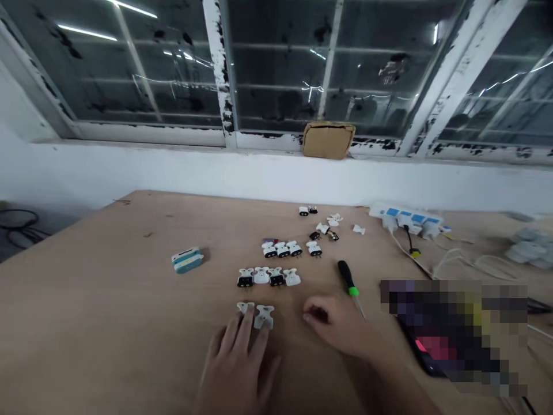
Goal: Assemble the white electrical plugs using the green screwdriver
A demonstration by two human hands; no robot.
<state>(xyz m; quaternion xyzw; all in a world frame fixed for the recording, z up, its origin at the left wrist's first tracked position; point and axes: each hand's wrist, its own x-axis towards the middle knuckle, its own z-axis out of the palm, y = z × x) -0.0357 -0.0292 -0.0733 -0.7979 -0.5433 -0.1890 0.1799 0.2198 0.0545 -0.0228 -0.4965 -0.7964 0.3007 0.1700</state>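
My left hand (237,363) lies flat near the front of the wooden table, fingers apart, its fingertips touching two white plastic pieces (264,317). To its right my right hand (334,324) rests on its side with fingers curled; whether anything is inside cannot be made out. Beyond the hands runs a row of white pieces (261,275), two with black parts (245,281). Farther back stand several white-and-black plug pieces (283,249). A screwdriver (347,275) with a black and green handle lies just beyond my right wrist.
A teal and white object (187,260) sits on the left. Small loose parts (332,221) lie at the back. A power strip (408,218) with plugs and cables is at the back right, white bundles (529,248) at far right. A phone-like device (425,351), partly pixelated, lies at the right.
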